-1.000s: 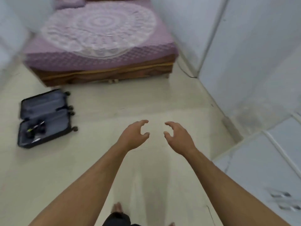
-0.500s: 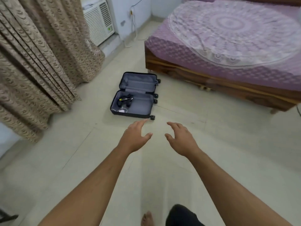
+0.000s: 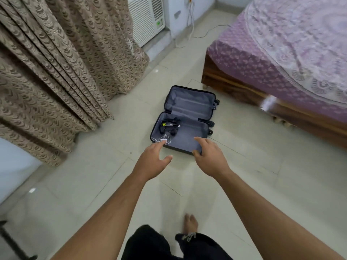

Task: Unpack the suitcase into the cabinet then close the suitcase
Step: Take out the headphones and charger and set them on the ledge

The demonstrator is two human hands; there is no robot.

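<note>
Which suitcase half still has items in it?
The half nearer the person: black cables and a white charger lie there. The far half looks empty.

Home bedroom. Low wooden bed (image 3: 262,94) at right under purple patterned bedspread (image 3: 281,44). Long beige patterned curtains (image 3: 56,72) hang to floor at left. White window air conditioner (image 3: 146,17) set in far wall, white cable (image 3: 189,21) trailing down beside it. Pale tiled floor (image 3: 262,175). Small suitcase (image 3: 187,109) lies open on tiles near bed. Person barefoot indoors.
</note>
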